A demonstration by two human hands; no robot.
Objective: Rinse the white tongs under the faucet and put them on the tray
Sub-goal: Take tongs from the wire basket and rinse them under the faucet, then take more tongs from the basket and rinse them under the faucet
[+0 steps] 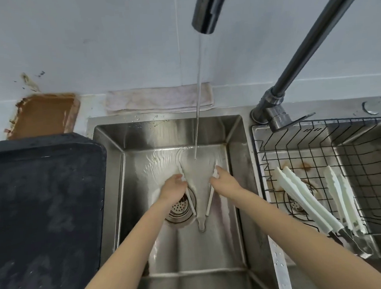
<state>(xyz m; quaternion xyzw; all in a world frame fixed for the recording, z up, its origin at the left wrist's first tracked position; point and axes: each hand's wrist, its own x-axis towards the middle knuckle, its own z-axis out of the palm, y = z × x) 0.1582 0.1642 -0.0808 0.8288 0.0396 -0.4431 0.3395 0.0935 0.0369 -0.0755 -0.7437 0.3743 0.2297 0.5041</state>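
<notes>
White tongs (209, 202) with a metal hinge lie spread wide in a V low inside the left sink basin (238, 163), hinge toward me. My left hand (173, 186) grips the left arm near its tip. My right hand (223, 179) grips the right arm near its tip. A thin stream of water (198, 94) falls from the dark faucet spout (207, 12) and lands on the basin floor just beyond the tongs, between the two tips. A large dark tray (42, 199) sits on the counter to the left of the sink.
Two more white tongs (306, 200) lie in a black wire basket (319, 135) over the right basin. A folded cloth (159, 99) lies behind the sink. A brown-stained tray (43, 114) leans at the back left. The faucet's base (270, 109) stands between the basins.
</notes>
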